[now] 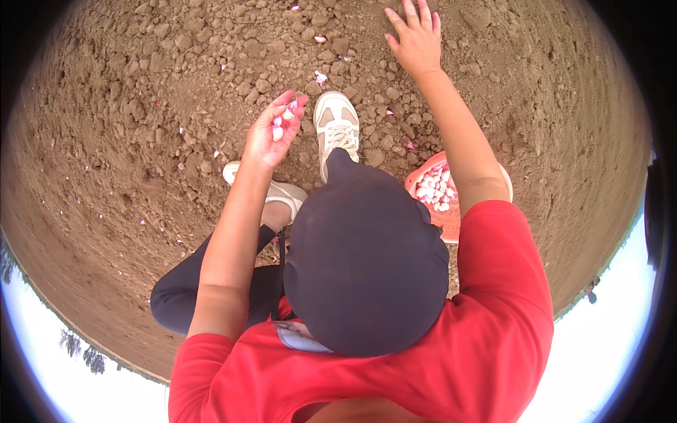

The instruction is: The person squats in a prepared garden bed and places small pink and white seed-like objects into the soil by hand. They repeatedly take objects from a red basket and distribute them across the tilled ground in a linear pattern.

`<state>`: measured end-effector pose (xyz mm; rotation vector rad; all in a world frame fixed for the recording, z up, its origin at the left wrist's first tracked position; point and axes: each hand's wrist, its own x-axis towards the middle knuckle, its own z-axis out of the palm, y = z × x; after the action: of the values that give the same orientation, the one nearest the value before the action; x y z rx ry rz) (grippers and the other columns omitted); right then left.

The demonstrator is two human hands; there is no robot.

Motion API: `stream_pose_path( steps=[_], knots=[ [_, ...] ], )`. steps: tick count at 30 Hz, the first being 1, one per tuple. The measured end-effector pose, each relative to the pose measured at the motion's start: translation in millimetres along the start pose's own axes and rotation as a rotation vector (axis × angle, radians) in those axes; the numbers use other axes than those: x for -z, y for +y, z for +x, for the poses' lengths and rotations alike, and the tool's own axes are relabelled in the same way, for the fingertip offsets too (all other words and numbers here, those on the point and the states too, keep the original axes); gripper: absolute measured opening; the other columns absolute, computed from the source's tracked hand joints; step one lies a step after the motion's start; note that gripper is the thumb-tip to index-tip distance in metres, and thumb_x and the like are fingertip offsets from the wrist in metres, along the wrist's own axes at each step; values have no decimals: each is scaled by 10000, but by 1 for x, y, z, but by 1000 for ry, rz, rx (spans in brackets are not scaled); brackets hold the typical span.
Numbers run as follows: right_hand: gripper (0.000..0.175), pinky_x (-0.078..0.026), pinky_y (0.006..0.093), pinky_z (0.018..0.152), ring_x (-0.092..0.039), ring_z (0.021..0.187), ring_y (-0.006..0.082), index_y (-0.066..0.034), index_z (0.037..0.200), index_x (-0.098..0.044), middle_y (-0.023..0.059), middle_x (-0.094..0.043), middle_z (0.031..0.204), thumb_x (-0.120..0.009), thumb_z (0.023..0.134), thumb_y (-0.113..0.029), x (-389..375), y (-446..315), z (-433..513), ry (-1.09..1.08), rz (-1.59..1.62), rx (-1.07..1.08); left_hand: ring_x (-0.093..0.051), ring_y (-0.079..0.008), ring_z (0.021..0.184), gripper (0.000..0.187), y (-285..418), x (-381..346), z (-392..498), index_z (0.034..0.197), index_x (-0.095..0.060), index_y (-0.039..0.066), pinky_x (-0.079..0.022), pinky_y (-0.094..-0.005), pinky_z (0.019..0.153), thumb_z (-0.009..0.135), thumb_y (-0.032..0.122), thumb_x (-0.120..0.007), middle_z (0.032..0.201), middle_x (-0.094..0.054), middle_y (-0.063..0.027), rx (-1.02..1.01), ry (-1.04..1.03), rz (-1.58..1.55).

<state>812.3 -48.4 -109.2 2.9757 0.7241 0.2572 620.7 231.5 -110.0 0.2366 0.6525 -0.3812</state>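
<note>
My left hand (271, 132) is turned palm up and holds several pink-and-white garlic cloves (277, 132) in its curled fingers. It is held above the soil, to the left of my forward shoe (337, 124). Farther out at the upper right, my right hand (419, 47) is palm down with its fingers spread. No clove shows in it, and I cannot tell whether its fingertips touch the soil. Under my right forearm stands an orange-red plastic basket (450, 224) with a heap of garlic cloves (435, 186) inside. The forearm hides part of its rim.
Cloddy brown soil (174, 95) spreads all around. Single cloves lie on it ahead of my shoe, such as one clove (320, 39) and a pale broken piece (320, 77). More cloves dot the ground at left. My dark-trousered knee (365, 254) blocks the view below.
</note>
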Motion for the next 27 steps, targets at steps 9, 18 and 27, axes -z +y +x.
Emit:
stream_pose_path(
  steps=[9, 18, 27],
  knots=[
    [561, -431, 416, 1019, -460, 1269, 299, -188, 1373, -444, 125, -407, 1430, -641, 854, -268, -17, -61, -32, -181, 547, -157, -624, -242, 969, 417, -14, -9, -22, 1277, -446, -42, -555, -285, 850, 866, 14, -489, 1214, -559, -219, -118, 131, 40],
    [691, -354, 414, 1081, -341, 1354, 308, -163, 1451, -308, 154, -341, 1478, -648, 854, -242, -42, -122, 46, -362, 722, -114, -624, -221, 939, 378, -26, -22, -23, 1255, -467, -27, -555, -274, 815, 886, 21, -530, 1195, -565, -219, -67, 156, 81],
    [475, -325, 423, 1058, -434, 1261, 261, -190, 1270, -569, 70, -530, 1314, -671, 817, -294, 42, 11, -122, -463, 480, 69, -607, -206, 930, 400, -23, -54, -39, 1271, -455, -31, -546, -275, 804, 880, -8, -538, 1143, -559, -189, -164, 101, 165]
  ],
)
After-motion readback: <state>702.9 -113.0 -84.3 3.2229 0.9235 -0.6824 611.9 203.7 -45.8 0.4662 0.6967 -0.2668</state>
